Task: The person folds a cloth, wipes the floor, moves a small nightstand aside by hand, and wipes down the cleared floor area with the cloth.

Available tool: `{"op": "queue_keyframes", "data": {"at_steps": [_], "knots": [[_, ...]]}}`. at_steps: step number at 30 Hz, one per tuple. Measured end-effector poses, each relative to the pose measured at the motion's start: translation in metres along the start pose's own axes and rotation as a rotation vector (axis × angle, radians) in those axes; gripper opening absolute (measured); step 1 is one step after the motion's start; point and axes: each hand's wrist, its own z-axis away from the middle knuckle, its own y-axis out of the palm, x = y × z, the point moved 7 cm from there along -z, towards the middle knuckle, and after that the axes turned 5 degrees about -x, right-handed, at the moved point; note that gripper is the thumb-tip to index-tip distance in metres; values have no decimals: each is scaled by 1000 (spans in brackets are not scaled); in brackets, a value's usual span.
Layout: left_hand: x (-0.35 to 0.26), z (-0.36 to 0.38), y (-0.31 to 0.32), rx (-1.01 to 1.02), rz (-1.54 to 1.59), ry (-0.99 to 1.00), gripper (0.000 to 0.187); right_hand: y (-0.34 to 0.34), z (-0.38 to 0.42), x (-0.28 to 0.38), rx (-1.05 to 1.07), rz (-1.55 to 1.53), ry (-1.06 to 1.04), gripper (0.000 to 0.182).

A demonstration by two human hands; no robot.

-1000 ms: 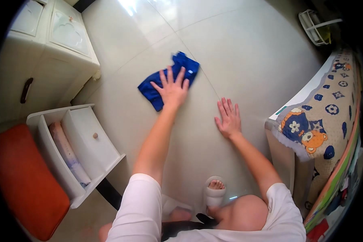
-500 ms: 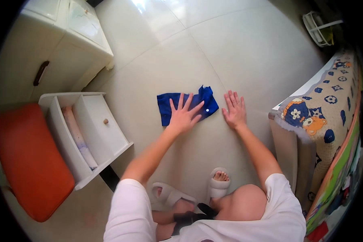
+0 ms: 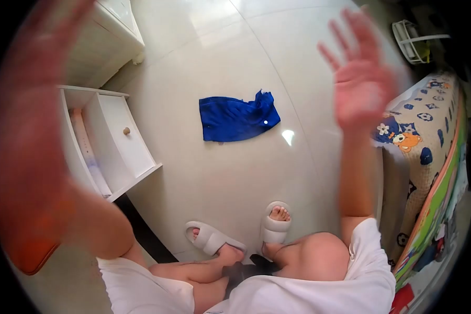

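Closest to camera: left hand [image 3: 29, 115], raised, big and motion-blurred along the left side, running up to the top of the view. Too smeared to tell its grip. Right hand [image 3: 363, 91] is up too, palm to camera, fingers wide apart, nothing held; it overlaps part of the patterned cover [image 3: 426, 131] in view. Both are off the cloth.

Below: white shirt [image 3: 303, 295], bent knees, two pale slippers [image 3: 276, 225] on the floor [image 3: 220, 178], toes showing.

Blue cloth [image 3: 235, 119] lies on the floor ahead of the slippers, mostly spread, right end bunched with a ragged upper corner and a white dot. Left edge fairly straight. A gap of floor separates it from the slippers; wider gaps on both sides. Tile seam passes just right of it, with a bright glare patch beside its right end.

Left boundary: white drawer unit [image 3: 125, 157] with a round knob, part of an orange seat [image 3: 34, 256] near it. Right boundary: patterned cover with a bear print, angled edge. Farther: pale cabinet [image 3: 102, 44] upper left, white rack [image 3: 405, 42] upper right.
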Motion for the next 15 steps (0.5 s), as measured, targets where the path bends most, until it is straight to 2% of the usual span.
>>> {"op": "queue_keyframes", "data": {"at_steps": [3, 6, 10, 15], "knots": [[-42, 28, 45, 357, 8, 104, 63, 55, 7, 117, 376, -193, -236, 67], [-49, 69, 80, 621, 68, 76, 63, 100, 40, 172, 552, -171, -355, 67], [-46, 110, 101, 769, 99, 31, 63, 120, 94, 177, 567, -132, -390, 66], [-33, 125, 100, 787, 83, -8, 62, 121, 127, 156, 493, -137, -364, 65]]}}
